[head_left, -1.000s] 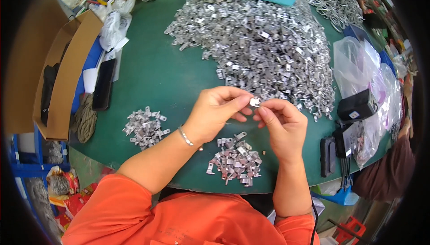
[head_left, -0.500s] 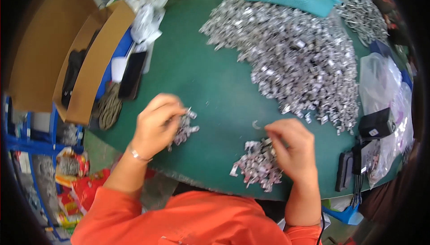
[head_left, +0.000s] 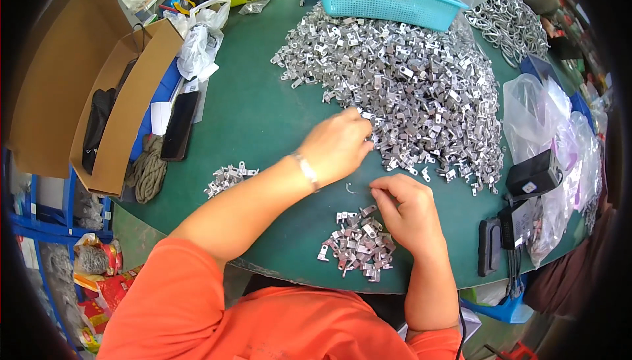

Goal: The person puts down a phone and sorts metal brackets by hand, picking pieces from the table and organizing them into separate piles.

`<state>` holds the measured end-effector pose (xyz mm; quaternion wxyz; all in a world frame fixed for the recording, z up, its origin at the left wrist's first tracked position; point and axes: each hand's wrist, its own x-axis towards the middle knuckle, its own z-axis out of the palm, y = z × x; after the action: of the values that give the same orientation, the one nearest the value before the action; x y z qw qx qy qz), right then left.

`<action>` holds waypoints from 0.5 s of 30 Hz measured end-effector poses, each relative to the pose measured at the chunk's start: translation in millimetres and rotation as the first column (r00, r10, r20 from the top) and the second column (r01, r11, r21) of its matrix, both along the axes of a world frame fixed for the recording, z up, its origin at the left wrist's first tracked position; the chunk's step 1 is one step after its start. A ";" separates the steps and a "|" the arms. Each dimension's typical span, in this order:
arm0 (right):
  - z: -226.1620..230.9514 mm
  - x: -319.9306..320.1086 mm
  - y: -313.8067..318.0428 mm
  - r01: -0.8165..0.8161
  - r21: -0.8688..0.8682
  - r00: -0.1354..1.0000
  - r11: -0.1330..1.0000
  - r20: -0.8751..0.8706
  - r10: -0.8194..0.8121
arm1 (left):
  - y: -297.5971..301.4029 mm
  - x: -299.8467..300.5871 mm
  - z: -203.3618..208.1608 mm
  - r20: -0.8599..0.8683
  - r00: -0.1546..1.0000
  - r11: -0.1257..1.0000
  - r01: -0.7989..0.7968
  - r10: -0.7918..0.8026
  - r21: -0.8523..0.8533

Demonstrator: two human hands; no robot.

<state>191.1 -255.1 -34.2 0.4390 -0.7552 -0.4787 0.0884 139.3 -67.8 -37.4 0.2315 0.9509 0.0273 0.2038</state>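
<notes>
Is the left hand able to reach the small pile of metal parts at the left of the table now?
Probably yes. The left hand is at the big pile, and only bare green table lies between it and the small pile.

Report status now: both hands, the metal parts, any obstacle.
Left hand reaching into big pile of metal brackets, grip hidden. Right hand curled at small bracket pile. Nothing in the way.

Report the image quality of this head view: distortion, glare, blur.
Head view: strong fisheye bending with a black rim; the large pile of metal parts glints under bright, even light; the left hand at that pile is slightly motion-blurred; the right hand looks sharper.
</notes>
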 end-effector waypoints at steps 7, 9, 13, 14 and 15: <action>-0.7 4.1 -5.3 0.135 0.054 0.988 0.989 -0.087 -0.130 | -2.6 -4.6 -2.0 -0.159 0.986 0.968 -0.086 0.048 -0.236; 0.3 2.5 -3.7 0.183 0.066 0.977 0.981 -0.126 -0.174 | -10.6 -12.1 3.5 -0.214 0.976 0.773 -0.173 0.050 -0.610; 6.2 0.4 -1.6 0.212 0.120 0.959 0.970 -0.218 -0.183 | -34.4 -34.1 11.0 -0.086 0.995 0.522 -0.049 -0.047 -0.852; 5.2 0.4 -0.9 0.189 0.145 0.962 0.971 -0.226 -0.153 | -38.4 -38.0 7.5 -0.033 0.999 0.486 -0.010 -0.039 -0.874; 3.9 0.9 -0.7 0.190 0.143 0.962 0.971 -0.223 -0.155 | -40.9 -41.3 4.9 0.015 0.999 0.463 0.031 -0.037 -0.886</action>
<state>191.9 -255.9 -30.3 0.5536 -0.7419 -0.3675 0.0896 98.0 -108.7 -32.6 0.6941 0.6948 0.1107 0.1525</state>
